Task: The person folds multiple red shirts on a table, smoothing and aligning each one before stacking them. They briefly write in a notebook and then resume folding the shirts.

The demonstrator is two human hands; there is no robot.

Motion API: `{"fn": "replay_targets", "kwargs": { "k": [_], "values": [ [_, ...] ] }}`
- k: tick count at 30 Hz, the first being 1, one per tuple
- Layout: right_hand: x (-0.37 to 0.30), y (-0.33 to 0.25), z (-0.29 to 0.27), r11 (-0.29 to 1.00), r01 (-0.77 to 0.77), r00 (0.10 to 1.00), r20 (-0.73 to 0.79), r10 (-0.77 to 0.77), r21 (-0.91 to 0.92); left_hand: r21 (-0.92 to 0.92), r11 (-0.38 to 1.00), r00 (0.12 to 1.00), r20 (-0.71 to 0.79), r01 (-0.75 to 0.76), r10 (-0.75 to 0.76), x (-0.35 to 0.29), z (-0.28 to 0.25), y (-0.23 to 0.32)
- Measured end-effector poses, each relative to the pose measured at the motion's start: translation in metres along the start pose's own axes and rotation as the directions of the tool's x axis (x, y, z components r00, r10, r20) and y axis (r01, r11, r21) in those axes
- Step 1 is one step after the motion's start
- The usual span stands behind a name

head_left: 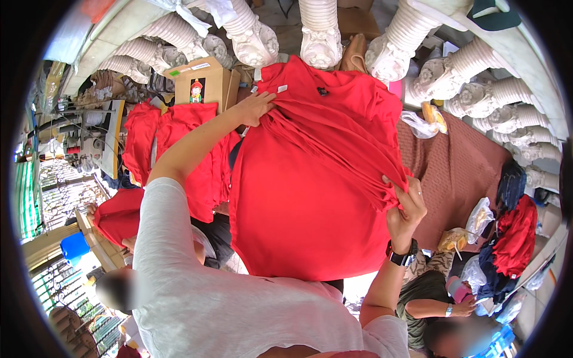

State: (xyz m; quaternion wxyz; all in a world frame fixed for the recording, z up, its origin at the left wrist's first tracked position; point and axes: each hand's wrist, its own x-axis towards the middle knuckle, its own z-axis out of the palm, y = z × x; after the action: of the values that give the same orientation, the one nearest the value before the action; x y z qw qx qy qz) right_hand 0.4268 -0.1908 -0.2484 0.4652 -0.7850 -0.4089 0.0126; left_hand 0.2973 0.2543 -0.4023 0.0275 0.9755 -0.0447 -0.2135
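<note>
A red shirt (310,209) is spread in front of me, its lower part hanging toward my body. Bunched folds run across it from upper left to lower right. At the upper left end of these folds, my left hand (256,108) is closed on the fabric, near small white labels. My right hand (408,206), with a dark watch at the wrist, pinches the shirt's right edge between thumb and fingers. More red fabric (358,89) lies beyond the folds; whether it is a separate garment I cannot tell.
Red garments (194,158) lie to the left, before a cardboard box (224,83). White balusters (321,45) line the far side. A brown cloth (462,161) and a plastic bag (421,125) are at right. One person sits lower right; another handles red cloth (119,215) at left.
</note>
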Motion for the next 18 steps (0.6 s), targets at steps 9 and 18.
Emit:
{"fn": "replay_targets", "kwargs": {
  "k": [9,18],
  "values": [
    [-0.011,0.003,-0.021,0.991,-0.119,0.981,-0.143,0.128,0.066,-0.173,0.982,0.907,-0.399,0.07,-0.135,-0.085,-0.046,0.009],
    [-0.019,0.001,-0.092,0.931,0.077,0.91,-0.407,0.081,0.357,-0.219,0.934,0.817,-0.455,0.284,-0.355,-0.292,-0.205,0.171]
  ]
}}
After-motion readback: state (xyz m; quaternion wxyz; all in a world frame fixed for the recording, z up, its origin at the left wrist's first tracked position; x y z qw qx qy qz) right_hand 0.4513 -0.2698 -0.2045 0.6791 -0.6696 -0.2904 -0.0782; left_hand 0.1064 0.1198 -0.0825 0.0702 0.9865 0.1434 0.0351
